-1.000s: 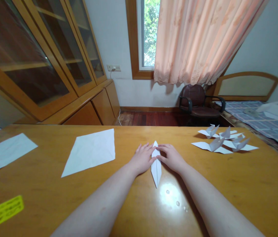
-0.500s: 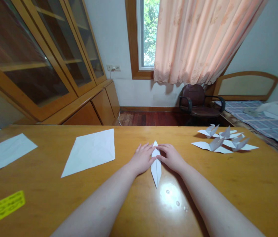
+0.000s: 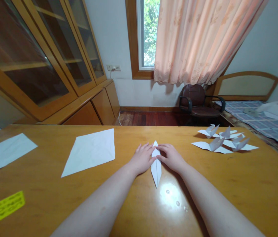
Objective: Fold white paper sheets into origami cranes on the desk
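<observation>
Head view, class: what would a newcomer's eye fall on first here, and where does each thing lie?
The left hand and right hand press a narrow folded paper flat at the middle of the wooden table. To its right, farther back, sits a cluster of paper birds; to its left lies a creased white sheet.

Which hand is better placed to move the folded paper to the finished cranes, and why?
Probably right: the right hand touches the folded paper on the side nearer the paper cranes; the left hand lies farther away.
</observation>
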Available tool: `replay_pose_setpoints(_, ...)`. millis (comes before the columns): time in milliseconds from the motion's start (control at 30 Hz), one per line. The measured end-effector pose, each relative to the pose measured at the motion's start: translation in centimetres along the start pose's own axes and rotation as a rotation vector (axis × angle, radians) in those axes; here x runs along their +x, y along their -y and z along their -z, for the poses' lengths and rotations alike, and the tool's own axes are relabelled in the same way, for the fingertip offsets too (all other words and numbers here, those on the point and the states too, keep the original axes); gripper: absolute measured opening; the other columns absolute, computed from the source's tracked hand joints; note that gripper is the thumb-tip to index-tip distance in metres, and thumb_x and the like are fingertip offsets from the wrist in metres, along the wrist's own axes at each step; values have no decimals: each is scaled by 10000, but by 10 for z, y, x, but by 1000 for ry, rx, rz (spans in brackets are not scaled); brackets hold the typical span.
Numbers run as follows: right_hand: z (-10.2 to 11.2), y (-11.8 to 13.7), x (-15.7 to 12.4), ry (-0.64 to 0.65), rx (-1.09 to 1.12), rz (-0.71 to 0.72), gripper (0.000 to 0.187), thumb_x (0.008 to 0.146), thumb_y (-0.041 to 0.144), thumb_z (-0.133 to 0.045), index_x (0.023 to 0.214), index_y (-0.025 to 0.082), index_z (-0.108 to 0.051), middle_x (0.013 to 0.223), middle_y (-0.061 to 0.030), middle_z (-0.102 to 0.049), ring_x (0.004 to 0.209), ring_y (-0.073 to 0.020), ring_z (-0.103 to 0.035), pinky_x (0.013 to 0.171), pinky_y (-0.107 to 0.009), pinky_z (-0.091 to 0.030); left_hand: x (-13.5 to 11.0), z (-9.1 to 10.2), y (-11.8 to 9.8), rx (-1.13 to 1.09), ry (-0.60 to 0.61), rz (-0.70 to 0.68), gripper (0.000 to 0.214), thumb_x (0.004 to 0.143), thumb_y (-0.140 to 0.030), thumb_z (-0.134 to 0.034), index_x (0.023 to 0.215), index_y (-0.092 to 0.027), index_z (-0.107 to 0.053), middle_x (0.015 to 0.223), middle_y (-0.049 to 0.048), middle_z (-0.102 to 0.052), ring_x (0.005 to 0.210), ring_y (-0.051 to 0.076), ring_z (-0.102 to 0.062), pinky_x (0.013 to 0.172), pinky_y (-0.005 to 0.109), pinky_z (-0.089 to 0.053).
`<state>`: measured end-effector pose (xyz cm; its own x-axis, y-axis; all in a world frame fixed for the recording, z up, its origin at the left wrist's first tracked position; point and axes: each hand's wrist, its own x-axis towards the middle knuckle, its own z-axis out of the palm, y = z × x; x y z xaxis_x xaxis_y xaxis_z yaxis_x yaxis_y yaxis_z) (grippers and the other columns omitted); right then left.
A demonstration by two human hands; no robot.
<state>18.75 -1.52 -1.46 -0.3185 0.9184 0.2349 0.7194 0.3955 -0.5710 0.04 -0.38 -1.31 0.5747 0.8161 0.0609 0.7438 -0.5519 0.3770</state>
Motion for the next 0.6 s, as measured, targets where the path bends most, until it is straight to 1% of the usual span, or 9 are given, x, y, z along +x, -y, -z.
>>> replay_pose_setpoints(367,0,0,0,7,-15,-8,385,781,354,-592,1129,190,-597,1143,-97,-589,1076,-234,-489,959,-400,-355,0,1,-1,10,11,4,511,877,-456,-342,1352,-269,-325,1435,41,-328,1330,245,-245,1090,502,-126)
replay_pose_setpoints(600,0,1,1,17,-4,-20,332,789,297,-584,1109,212,-611,1131,-93,-597,1069,-229,-497,948,-404,-360,1,0,0,23,33,31,466,888,-359,-346,1345,-269,-337,1429,20,-342,1328,224,-252,1098,480,-130)
